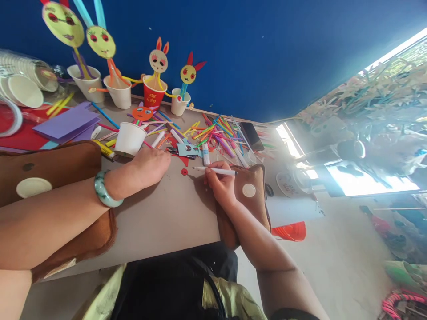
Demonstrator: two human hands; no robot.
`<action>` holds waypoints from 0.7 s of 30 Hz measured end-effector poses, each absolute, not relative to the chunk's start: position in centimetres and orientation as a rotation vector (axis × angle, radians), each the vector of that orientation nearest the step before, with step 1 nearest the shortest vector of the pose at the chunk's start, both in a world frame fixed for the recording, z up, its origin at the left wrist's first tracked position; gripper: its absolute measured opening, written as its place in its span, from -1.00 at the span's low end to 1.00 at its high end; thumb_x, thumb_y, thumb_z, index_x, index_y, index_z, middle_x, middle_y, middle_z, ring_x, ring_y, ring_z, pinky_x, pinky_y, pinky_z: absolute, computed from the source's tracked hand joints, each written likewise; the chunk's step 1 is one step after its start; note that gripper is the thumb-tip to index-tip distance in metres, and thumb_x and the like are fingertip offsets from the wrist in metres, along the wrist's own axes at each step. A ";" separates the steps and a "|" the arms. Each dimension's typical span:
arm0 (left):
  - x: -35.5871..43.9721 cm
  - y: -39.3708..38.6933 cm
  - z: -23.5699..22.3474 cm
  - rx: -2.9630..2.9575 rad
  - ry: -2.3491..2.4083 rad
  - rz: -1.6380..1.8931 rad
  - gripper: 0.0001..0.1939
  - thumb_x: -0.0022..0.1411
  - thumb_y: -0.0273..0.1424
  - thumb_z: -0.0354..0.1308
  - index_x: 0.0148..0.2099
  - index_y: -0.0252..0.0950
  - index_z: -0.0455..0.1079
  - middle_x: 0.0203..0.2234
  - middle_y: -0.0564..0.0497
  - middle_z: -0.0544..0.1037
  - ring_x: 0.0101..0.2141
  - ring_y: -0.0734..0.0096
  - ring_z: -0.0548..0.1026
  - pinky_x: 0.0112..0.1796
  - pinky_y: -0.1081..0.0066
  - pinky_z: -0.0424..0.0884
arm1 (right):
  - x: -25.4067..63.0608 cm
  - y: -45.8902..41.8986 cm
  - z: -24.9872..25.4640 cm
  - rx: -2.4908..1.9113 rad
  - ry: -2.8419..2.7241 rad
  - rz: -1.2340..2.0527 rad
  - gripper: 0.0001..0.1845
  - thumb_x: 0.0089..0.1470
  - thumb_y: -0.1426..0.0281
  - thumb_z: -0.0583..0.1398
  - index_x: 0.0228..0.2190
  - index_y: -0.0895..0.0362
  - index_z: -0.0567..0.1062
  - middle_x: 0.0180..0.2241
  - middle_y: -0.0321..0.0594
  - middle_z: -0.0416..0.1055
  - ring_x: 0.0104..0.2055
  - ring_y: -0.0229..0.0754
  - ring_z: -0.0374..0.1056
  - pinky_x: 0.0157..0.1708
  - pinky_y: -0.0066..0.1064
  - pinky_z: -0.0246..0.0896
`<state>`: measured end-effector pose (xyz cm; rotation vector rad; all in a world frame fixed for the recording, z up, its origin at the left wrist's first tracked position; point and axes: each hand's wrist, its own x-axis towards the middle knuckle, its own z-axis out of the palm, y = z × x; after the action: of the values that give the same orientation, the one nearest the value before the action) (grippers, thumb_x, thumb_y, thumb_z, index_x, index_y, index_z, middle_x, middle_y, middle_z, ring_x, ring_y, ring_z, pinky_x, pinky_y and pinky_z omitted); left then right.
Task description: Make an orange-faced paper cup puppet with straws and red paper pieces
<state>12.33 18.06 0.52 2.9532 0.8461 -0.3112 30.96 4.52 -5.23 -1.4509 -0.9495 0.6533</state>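
Note:
My right hand (219, 183) grips a thin white marker (218, 171), its dark tip pointing left. Close to that tip lies a small red paper disc (184, 172) with dark marks on it. My left hand (147, 169), a green bangle on its wrist, is curled closed beside a white paper cup (129, 138) topped by an orange cat face (143, 113); what its fingers hold, if anything, is hidden. Beyond the hands lie scissors (173, 151), a light blue paper piece (188, 150) and a white tube (206, 155).
Paper-cup figures with faces, one in a red cup (155, 94), stand along the blue wall (227, 53). Many coloured sticks (213, 131) and a phone (252, 136) lie at the back. Purple paper (68, 122) is on the left. Brown felt pieces (66, 160) lie under both arms.

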 end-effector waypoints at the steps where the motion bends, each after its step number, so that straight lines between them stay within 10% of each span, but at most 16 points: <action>1: 12.4 18.0 0.5 2.950 0.821 -0.305 -0.70 0.31 -0.58 -0.10 -0.07 -0.54 0.43 -0.24 -0.41 0.61 -0.17 -0.18 0.62 -0.27 0.09 0.48 | 31.1 4.5 -5.3 -1.423 -0.934 0.684 -0.74 0.07 0.22 0.32 -0.35 0.07 0.38 -0.64 -0.46 0.35 -0.68 -0.36 0.18 -0.66 -0.50 0.08; 21: 13.4 17.3 -0.1 2.752 0.626 -0.009 -0.80 0.35 -0.31 0.03 -0.12 -0.29 0.40 -0.36 -0.11 0.63 -0.29 0.09 0.61 -0.37 0.32 0.31 | 31.5 5.0 -5.6 -1.289 -0.827 0.894 -0.65 0.05 0.11 0.34 -0.37 0.04 0.35 -0.61 -0.46 0.44 -0.73 -0.43 0.02 -0.62 -0.49 0.26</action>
<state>13.36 17.27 -0.13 2.7515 0.6260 -0.0093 31.45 4.95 -5.63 -1.2888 -0.8267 0.8941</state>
